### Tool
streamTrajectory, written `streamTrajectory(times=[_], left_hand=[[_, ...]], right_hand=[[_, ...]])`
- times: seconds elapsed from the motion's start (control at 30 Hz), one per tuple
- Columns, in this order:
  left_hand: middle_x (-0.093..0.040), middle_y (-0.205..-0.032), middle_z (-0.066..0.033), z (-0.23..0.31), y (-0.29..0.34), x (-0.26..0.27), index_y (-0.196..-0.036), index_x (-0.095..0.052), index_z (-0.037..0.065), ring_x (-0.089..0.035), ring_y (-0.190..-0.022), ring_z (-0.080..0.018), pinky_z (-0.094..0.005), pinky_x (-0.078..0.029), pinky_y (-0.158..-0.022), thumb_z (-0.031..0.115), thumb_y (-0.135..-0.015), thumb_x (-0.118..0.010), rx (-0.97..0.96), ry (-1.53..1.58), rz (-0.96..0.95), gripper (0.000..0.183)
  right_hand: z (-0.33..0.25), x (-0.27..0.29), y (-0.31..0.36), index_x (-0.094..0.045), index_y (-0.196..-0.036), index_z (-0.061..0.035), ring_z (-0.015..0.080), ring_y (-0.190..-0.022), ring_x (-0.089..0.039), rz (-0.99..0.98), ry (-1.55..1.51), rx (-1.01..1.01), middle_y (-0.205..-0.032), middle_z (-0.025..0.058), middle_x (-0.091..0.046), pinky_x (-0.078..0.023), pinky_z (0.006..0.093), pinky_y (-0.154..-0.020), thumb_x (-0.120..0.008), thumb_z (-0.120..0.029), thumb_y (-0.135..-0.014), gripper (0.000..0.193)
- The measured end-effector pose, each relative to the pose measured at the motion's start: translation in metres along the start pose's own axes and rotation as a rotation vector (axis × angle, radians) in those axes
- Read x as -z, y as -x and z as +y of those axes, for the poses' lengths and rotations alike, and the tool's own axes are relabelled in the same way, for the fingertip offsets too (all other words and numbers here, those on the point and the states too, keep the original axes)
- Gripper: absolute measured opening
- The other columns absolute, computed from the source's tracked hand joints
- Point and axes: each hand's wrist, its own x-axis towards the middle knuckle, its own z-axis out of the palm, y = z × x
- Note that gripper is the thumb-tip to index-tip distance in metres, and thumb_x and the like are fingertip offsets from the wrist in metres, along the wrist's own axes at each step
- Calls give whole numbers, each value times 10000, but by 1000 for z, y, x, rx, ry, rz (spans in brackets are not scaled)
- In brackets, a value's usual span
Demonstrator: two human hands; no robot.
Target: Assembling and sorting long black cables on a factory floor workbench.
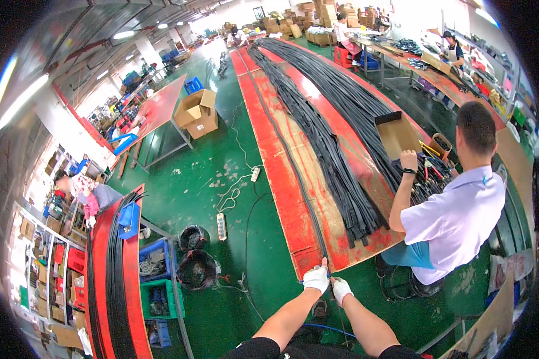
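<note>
My left hand (316, 279), in a white glove, is closed at the near edge of a long red-topped table (273, 179). Its fingers are around the near end of a thin bundle of long black tubing (294, 170), which runs along the table's left side to the far end. Just right of it is my right hand (341, 289), also white-gloved, with its fingers curled in beside the corner. Whatever it grips is too small to make out. A broad flat bundle of black strips (323, 149) lies further right on the same table.
At the table's right side sits a co-worker (461, 203) in a pale shirt, one hand at an open cardboard box (398, 136). Black buckets (196, 269), a power strip (221, 227) and loose cables are on the green floor. To the left stands another red table (106, 269).
</note>
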Motion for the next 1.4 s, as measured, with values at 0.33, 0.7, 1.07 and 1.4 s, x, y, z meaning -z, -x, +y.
streamTrajectory(times=[0.33,0.7,1.07,1.4], left_hand=[[-725,-1038,-184,0,1,-2,-1585,-463,107,-748,-905,-354,-489,-596,-799,267,-922,-638,-22,16,46,704],[-717,-1078,-168,-2,-4,4,-1617,-423,140,-737,-923,-359,-485,-586,-821,293,-935,-641,27,16,-34,731],[-717,-1081,-204,-40,-62,23,-1634,-386,115,-738,-931,-376,-503,-589,-815,325,-921,-656,53,-49,66,791],[-689,-1243,-240,-17,-69,33,-1645,-356,100,-736,-1021,-375,-491,-589,-888,321,-950,-625,93,-82,-6,777]], right_hand=[[-13,1,13,-617,-1409,-8,236,-1146,-649,-6,159,139,-1258,145,-716,-497,346,-1010,-575,-286,-1093,423],[-14,-6,-2,-593,-1434,5,221,-1115,-657,-5,180,309,-1258,141,-713,-525,330,-950,-562,-288,-1090,453],[-65,-47,-32,-664,-1156,37,223,-855,-631,65,201,228,-923,137,-698,-502,376,-795,-537,-253,-1083,325],[-65,-33,-31,-596,-1063,-83,136,-467,-438,-25,-44,121,-679,0,-513,-334,323,-401,-540,-281,-1092,208]])
